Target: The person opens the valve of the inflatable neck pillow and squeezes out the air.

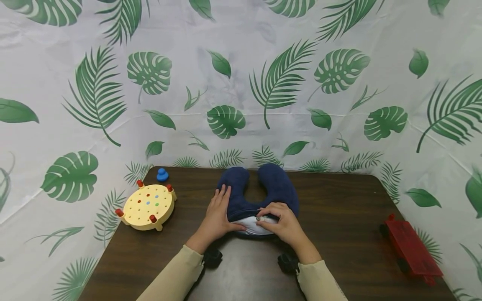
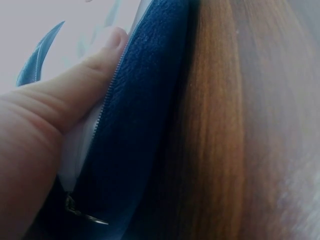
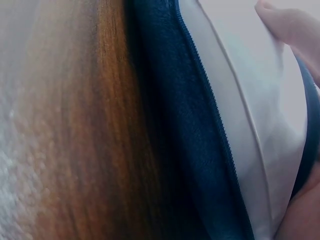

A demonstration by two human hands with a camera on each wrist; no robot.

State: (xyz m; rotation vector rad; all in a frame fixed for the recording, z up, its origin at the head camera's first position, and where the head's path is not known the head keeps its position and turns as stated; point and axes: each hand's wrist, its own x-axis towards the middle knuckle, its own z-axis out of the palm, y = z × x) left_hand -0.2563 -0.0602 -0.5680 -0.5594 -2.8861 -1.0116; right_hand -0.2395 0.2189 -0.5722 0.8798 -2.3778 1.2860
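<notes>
I'm scanning all three views right now, the wide one and both close ones, and I can't read a single word, label, brand, number or sign on anything in front of me.

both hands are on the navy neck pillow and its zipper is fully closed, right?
Not quite: the zipper is open, not fully closed; the left wrist view shows white inner fabric exposed beside its teeth. The left hand and right hand are indeed on the navy neck pillow.
</notes>
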